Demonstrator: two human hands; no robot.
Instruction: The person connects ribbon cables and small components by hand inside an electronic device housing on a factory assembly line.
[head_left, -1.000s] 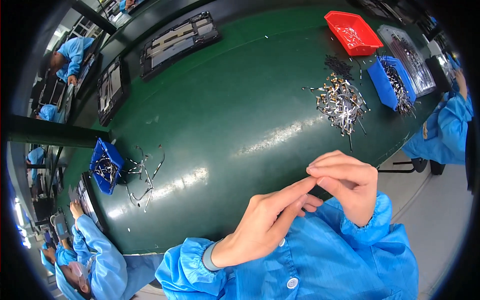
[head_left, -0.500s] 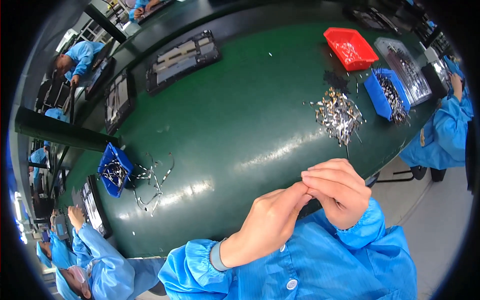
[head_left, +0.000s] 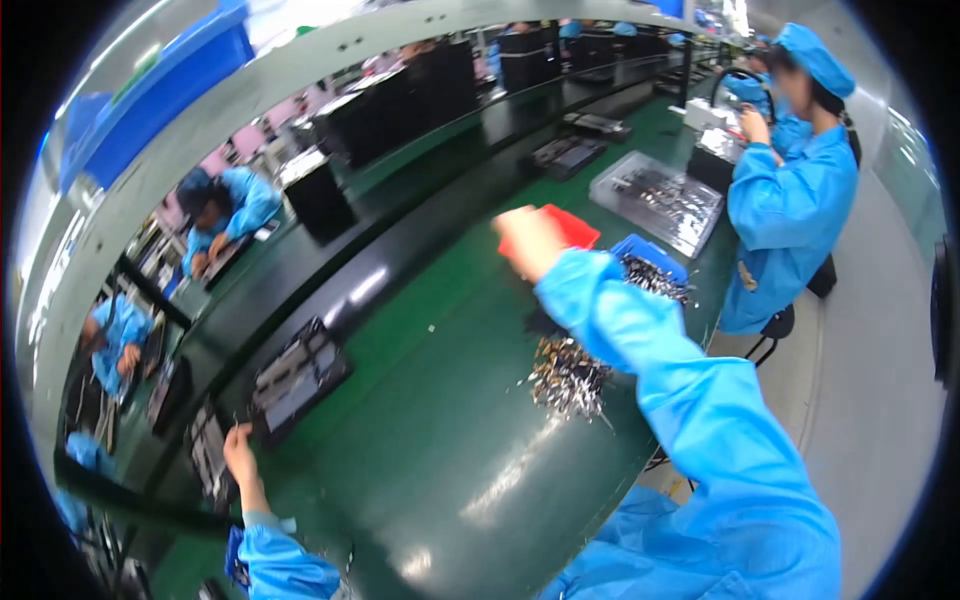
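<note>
My left hand (head_left: 241, 455) is stretched out to the far left, beside the black-framed flat panels. Its fingers are pinched, and a thin dark sliver seems to show at their tips, too small to name. Over the red bin (head_left: 573, 229) reaches my right hand (head_left: 530, 242), smeared by motion, its fingers unclear. A pile of small black, silver and gold cable pieces (head_left: 568, 378) lies on the green table below my right forearm. Right of that forearm, a blue bin (head_left: 650, 250) holds more dark and silver pieces.
Flat black-framed panels (head_left: 298, 380) lie along the table's far left edge. A clear tray (head_left: 655, 200) of small parts sits beyond the bins. A co-worker in blue (head_left: 800, 185) sits at the right; others work across the bench. A metal shelf beam (head_left: 330, 50) crosses above.
My hands, together before, have moved apart: the left to the far left panels, the right forward over the red bin. The view has turned, and the far bench and shelf now show.
</note>
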